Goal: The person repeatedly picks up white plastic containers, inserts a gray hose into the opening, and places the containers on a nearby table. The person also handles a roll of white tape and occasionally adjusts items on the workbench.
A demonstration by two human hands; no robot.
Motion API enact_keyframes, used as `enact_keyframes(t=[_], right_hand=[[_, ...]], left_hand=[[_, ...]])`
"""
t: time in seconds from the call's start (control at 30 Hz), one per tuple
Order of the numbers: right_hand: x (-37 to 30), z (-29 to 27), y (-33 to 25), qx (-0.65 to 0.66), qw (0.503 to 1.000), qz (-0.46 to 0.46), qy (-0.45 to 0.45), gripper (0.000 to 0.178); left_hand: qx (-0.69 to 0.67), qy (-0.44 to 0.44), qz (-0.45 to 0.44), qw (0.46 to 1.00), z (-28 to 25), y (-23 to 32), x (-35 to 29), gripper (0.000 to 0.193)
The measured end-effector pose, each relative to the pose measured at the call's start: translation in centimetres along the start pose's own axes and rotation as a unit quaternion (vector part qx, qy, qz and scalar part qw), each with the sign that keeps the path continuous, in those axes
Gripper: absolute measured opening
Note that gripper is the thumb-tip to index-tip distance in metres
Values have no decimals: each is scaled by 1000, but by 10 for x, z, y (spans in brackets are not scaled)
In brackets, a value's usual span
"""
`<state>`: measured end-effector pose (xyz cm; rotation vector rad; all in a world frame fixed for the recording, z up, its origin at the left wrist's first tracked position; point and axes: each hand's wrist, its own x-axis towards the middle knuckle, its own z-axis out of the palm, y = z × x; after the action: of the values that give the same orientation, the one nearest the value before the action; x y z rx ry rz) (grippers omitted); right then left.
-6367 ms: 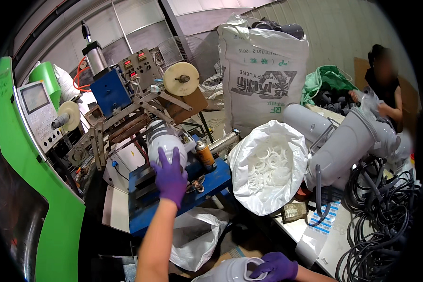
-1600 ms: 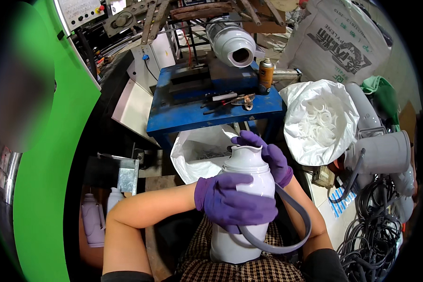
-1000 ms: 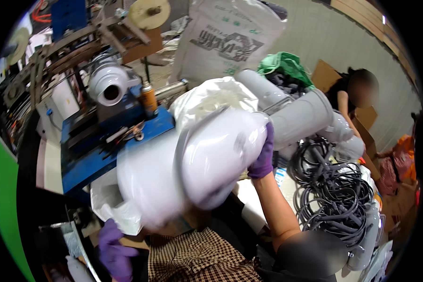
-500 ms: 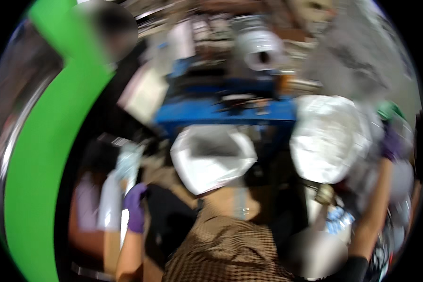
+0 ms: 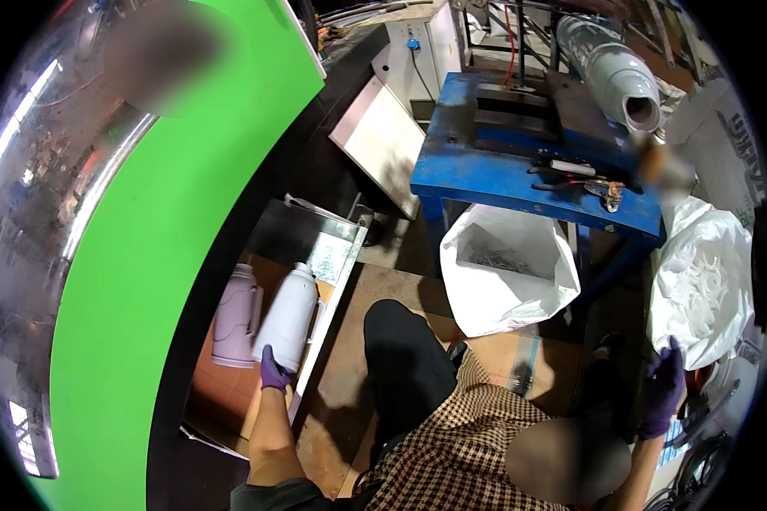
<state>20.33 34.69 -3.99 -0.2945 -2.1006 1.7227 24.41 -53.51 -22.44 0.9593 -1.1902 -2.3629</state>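
Observation:
My left hand (image 5: 274, 372), in a purple glove, is closed on the lower end of a pale blue-white vacuum jug (image 5: 286, 317). The jug has a side handle and lies tilted in a cardboard-lined bin (image 5: 217, 400). A dusty-pink vacuum jug (image 5: 238, 315) lies beside it on the left, untouched. Out to the right, my right hand (image 5: 661, 393), also gloved in purple, has its fingers raised and partly apart, with nothing visible in them. It is nearest the lower edge of a white sack (image 5: 663, 302) holding pale ring-shaped scraps (image 5: 701, 285).
A green-topped curved surface (image 5: 102, 315) borders the left. Ahead stands a blue metal bench (image 5: 520, 192) with hand tools (image 5: 575, 170) on it. An open white sack (image 5: 507, 311) hangs below its front edge. Black cables (image 5: 699, 473) lie at the lower right.
The view has turned left and steadied. My right hand has come down and no longer shows the green-topped item beside it. My left hand has moved onto the jug's lower end.

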Motion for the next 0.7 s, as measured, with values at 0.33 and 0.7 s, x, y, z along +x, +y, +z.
enact_keyframes(t=[0.33,0.7], right_hand=[[-38,119,-64,233,951,150,-137,49],[-53,90,-107,237,967,-95,11,114]], left_hand=[[567,-227,517,600,225,67,-207,31],[559,-478,231,637,345,-49,-227,85]])
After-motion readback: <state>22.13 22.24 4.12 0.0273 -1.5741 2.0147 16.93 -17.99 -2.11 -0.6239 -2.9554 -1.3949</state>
